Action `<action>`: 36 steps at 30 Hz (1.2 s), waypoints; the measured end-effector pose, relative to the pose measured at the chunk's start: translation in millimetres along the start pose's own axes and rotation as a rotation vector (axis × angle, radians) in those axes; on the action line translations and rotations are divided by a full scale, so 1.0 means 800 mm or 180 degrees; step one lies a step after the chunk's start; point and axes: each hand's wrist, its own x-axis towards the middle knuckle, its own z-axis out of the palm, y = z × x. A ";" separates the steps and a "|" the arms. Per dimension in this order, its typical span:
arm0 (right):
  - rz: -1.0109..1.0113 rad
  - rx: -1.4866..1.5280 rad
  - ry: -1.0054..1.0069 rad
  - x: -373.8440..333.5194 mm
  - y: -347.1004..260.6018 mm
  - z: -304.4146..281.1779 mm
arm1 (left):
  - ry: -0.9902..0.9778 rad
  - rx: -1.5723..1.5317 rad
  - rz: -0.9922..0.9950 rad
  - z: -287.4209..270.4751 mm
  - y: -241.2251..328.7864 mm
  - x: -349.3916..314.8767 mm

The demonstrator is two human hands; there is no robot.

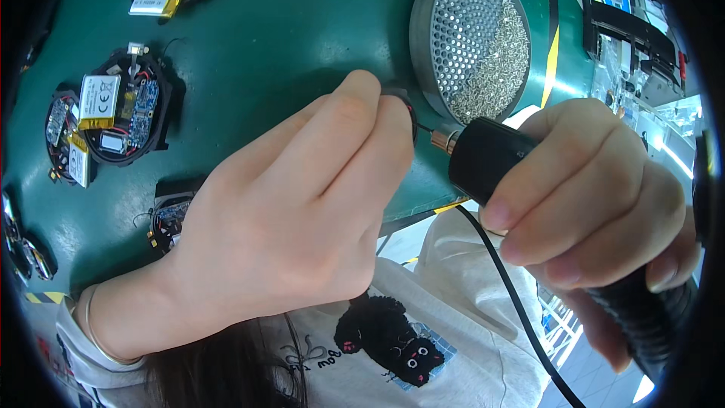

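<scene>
My left hand [294, 196] is closed around a small dark device [409, 109], and only a bit of its black rim shows past my fingertips. In my right hand [596, 189] is a black electric screwdriver [483, 155], held sideways with its copper-coloured collar and thin bit pointing left at that device. The tip of the bit is at the rim; whether it sits on a screw cannot be made out. Just beyond the bit stands a round grey tray [424, 45] with a perforated plate, its right part heaped with tiny silver screws [495, 68].
Open round black housings [124, 106] with batteries and blue circuit boards lie on the green mat [249, 45] at the left; another [172, 215] is partly behind my left hand. A black cable [521, 310] hangs at the front. A black stand [630, 34] is at far right.
</scene>
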 end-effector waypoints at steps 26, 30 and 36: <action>0.0740 -0.0313 -0.0268 -0.006 -0.030 -0.066 | -0.0327 -0.0279 -0.0175 -0.010 0.002 0.003; 0.0635 -0.0279 -0.0149 -0.007 -0.022 -0.055 | -0.0329 -0.0381 -0.0263 -0.011 0.004 0.003; 0.0544 -0.0315 -0.0157 -0.011 -0.016 -0.052 | -0.0234 -0.0380 -0.0196 -0.005 0.001 0.003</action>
